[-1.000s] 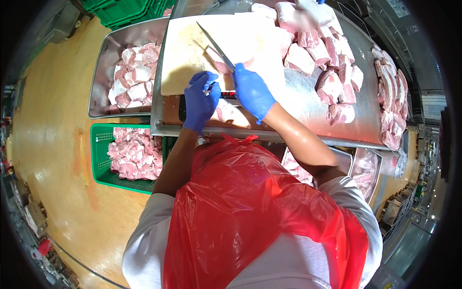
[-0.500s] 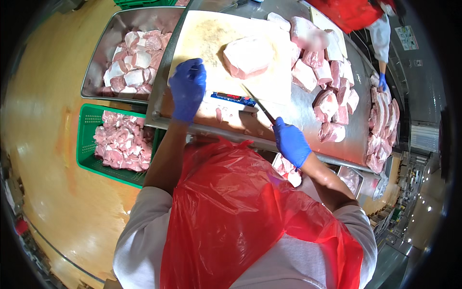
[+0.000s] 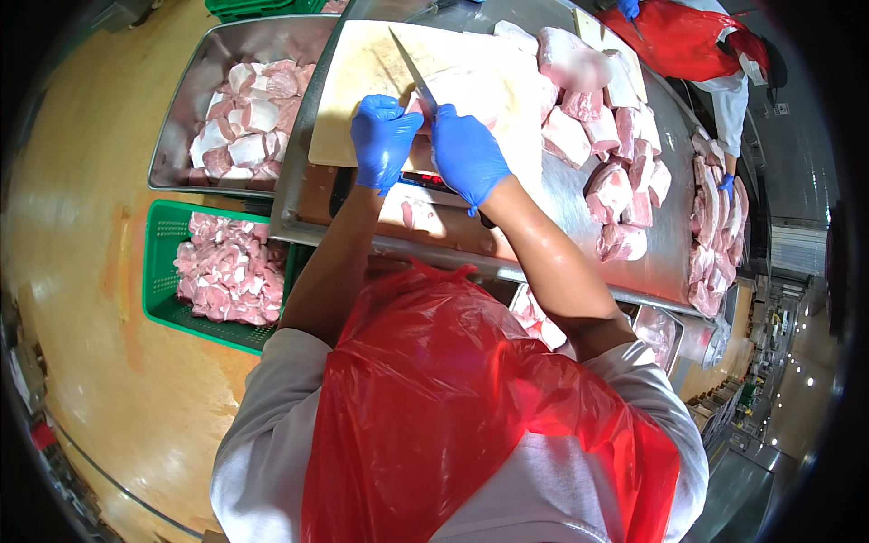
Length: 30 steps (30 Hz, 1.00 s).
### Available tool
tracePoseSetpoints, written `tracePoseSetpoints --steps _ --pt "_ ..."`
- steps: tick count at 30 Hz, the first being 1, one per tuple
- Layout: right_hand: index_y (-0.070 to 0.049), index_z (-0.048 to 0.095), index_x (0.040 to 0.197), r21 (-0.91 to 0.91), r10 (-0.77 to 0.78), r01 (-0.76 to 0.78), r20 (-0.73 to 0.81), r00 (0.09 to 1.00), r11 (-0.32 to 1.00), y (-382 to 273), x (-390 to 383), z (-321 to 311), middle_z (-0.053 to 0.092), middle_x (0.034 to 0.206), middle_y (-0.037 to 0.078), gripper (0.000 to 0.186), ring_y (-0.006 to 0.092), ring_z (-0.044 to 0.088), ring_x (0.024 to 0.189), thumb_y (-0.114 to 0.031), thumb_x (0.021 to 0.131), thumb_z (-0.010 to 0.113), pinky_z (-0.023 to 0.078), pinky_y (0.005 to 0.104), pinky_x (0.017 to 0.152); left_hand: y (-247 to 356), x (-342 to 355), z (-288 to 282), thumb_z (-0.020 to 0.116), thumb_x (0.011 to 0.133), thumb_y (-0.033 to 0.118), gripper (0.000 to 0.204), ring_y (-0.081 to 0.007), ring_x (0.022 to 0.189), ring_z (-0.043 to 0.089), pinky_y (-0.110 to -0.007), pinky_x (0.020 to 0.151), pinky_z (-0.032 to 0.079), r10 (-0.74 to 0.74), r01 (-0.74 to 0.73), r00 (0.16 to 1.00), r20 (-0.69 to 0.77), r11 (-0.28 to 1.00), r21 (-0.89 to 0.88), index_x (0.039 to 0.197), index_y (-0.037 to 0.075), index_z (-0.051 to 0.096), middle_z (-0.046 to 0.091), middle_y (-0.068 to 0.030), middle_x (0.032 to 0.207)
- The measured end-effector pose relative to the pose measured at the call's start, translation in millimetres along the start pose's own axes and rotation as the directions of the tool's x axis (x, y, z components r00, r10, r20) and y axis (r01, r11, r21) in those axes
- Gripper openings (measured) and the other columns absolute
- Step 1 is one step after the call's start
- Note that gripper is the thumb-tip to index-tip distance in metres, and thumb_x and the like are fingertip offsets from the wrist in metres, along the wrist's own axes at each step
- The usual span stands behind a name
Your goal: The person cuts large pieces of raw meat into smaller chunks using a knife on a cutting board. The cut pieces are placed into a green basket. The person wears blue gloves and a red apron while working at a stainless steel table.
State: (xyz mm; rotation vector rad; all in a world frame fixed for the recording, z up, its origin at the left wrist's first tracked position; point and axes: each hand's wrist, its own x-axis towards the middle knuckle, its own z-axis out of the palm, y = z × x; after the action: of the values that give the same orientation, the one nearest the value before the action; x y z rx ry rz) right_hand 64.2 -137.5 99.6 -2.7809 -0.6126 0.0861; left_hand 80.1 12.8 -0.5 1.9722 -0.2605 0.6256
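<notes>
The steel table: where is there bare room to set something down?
The steel table looks bare between the right forearm and the meat chunks, and in a narrower strip between those chunks and the long slabs farther right. Crowded: the cutting board around the left hand, the right hand with its knife, and the meat piece.

The apron (image 3: 416,389) is thin plastic, glossy and creased; the sleeves (image 3: 276,389) are soft matt cloth; the gloves (image 3: 380,149) look like thin, smooth rubber (faintly wrinkled); the knife (image 3: 413,69) has a smooth metal blade; the board (image 3: 342,100) looks like plastic; the table (image 3: 575,204) and tub (image 3: 187,113) are shiny metal; the crate (image 3: 160,276) is perforated plastic; the floor (image 3: 81,281) is smooth, glossy.
</notes>
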Motion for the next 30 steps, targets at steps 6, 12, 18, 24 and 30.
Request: tracePoseSetpoints --steps 6,12,18,24,30 --pt "0.005 0.048 0.111 -0.186 0.055 -0.015 0.209 0.976 0.982 22 -57 11 0.067 0.083 0.027 0.025 0.0423 0.068 0.078 -0.012 0.093 0.052 0.055 0.0498 0.069 2 -18 9 0.08 0.073 -0.006 0.024 -0.0144 0.072 0.057 -0.027 0.065 0.048 0.051 -0.074 0.928 -0.37 0.996 -0.047 0.087 0.0 0.061 0.057 -0.0057 0.085" --pt "0.003 0.049 0.105 -0.307 0.14 -0.019 0.378 0.915 0.952 47 -130 -31 0.067 0.077 0.023 0.02 0.0415 0.068 0.071 -0.011 0.092 0.055 0.054 0.051 0.062 17 -33 -62 0.071 0.073 0.002 0.016 -0.01 0.07 0.049 -0.027 0.064 0.045 -0.536 0.466 0.819 -0.206 0.83 -0.307 0.083 0.003 0.059 0.053 0.0 0.075" --pt "-0.003 0.051 0.099 0.095 0.124 -0.126 0.023 0.992 0.987 101 -170 -49 0.06 0.07 0.028 0.013 0.0496 0.059 0.065 -0.015 0.098 0.056 0.046 0.0535 0.054 -74 -161 -239 0.071 0.077 0.002 0.022 -0.0087 0.08 0.057 -0.024 0.071 0.048 -0.741 0.708 0.67 -0.039 0.654 -0.265 0.097 0.004 0.064 0.061 -0.0011 0.086" --pt "0.001 0.054 0.094 0.729 0.517 -0.382 0.045 0.855 0.569 124 -116 -27 0.063 0.072 0.008 0.026 0.0154 0.061 0.056 -0.024 0.103 0.053 0.05 0.0301 0.054 -58 -114 -239 0.061 0.091 0.005 0.045 -0.0224 0.11 0.061 -0.035 0.094 0.049 -0.469 0.504 0.863 -0.187 0.782 0.367 0.133 -0.005 0.054 0.064 -0.0196 0.121" --pt "0.003 0.062 0.108 0.982 0.412 -0.09 0.014 0.911 0.166 138 -39 -12 0.065 0.095 0.009 0.029 0.017 0.064 0.086 -0.024 0.103 0.053 0.058 0.0351 0.081 7 17 -111 0.064 0.093 0.023 0.052 -0.0173 0.108 0.062 -0.035 0.093 0.051 -0.523 0.605 0.796 0.306 0.716 -0.348 0.139 0.005 0.049 0.062 -0.007 0.12"
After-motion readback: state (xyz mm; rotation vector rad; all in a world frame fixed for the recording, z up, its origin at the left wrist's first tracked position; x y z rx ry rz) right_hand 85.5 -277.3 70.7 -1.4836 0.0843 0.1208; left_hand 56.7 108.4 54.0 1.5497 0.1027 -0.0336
